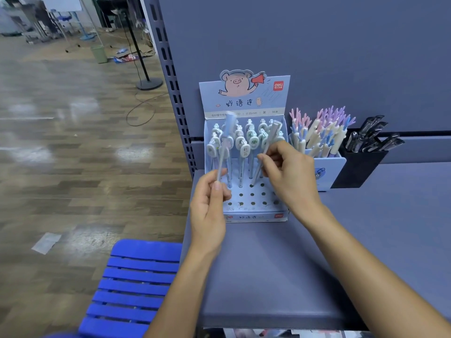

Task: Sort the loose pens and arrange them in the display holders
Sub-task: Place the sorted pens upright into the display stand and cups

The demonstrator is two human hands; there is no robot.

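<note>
Blue pen (224, 152) pinched by left hand (210, 211); grey pen (267, 145) pinched by right hand (290, 176), tip at a hole of display holder (256, 217) on counter (268, 264).

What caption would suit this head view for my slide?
Left hand holds a blue pen, right hand a grey pen, over the pig display box.

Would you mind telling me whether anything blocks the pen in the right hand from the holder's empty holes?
Nothing visible does. The right hand holds its pen tip-down at an open hole of the display holder; standing pens sit behind.
</note>
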